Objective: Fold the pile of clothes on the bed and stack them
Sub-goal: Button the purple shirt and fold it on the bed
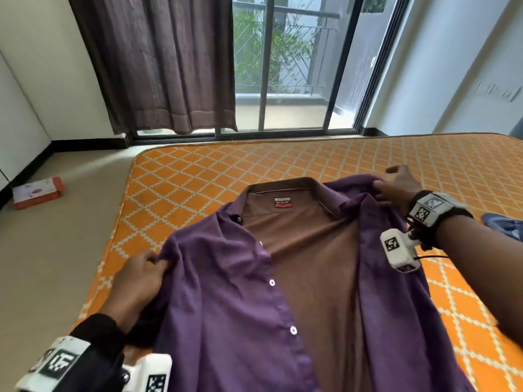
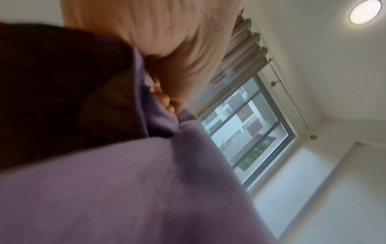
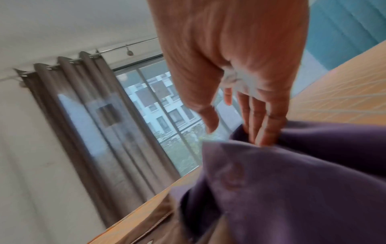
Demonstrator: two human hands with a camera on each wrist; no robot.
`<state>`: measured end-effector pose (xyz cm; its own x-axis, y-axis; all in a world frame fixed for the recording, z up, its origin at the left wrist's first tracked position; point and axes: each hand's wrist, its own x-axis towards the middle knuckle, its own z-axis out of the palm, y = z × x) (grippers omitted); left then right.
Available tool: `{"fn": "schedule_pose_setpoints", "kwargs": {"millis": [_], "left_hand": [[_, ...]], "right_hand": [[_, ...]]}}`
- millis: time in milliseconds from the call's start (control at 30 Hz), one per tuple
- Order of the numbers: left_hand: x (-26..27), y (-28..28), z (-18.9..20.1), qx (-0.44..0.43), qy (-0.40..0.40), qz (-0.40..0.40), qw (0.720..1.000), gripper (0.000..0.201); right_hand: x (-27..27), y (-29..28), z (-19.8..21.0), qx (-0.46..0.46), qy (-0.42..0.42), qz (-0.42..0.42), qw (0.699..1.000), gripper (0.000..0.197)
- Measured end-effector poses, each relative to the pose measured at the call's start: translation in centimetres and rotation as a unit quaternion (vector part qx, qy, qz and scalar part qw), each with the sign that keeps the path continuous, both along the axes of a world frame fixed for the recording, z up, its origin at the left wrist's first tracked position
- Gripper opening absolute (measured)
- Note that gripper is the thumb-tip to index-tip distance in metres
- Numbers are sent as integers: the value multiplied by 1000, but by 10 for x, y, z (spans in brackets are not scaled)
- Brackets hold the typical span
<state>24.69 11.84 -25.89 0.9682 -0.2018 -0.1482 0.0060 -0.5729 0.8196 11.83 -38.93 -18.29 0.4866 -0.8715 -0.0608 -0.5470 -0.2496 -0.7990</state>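
On the orange bed (image 1: 198, 176), purple shirt (image 1: 226, 278) spread between pinching left hand (image 1: 138, 281) and gripping right hand (image 1: 396, 185)

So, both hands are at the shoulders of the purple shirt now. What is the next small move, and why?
Probably pull the two shoulders apart and lay the purple shirt flat on the bed. The left hand pinches one shoulder and the right hand holds the other, but the front hangs open, unbuttoned, and the cloth is wrinkled, so it likely needs smoothing before any fold.
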Motion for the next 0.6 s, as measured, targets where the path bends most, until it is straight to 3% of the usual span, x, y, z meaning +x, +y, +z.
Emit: {"fn": "schedule_pose_setpoints", "kwargs": {"millis": [67, 100, 167, 233, 300, 367, 467, 533, 600], "left_hand": [[4, 5, 17, -3, -81, 82, 993, 19], [5, 8, 24, 13, -118, 105, 987, 15], [5, 14, 37, 74, -170, 126, 974, 8], [6, 17, 44, 140, -177, 110, 968, 10], [10, 21, 45, 151, -181, 96, 967, 11], [17, 28, 45, 147, -194, 104, 964, 13], [25, 40, 40, 153, -198, 120, 961, 16], [31, 48, 34, 130, -191, 135, 963, 13], [37, 55, 27, 77, -164, 149, 972, 12]], "right_hand": [[1, 24, 6, 11, 24, 29, 999, 82], [1, 39, 7, -36, 67, 60, 995, 87], [10, 78, 3, -133, 112, 142, 974, 70], [24, 128, -3, -155, 111, 262, 946, 49], [44, 179, -10, -115, 89, 393, 908, 49], [64, 221, -21, -94, 97, 473, 871, 62], [85, 252, -43, -151, 165, 463, 858, 61], [83, 256, -53, -154, 173, 419, 878, 36], [67, 255, -56, -133, 123, 367, 912, 13]]}}
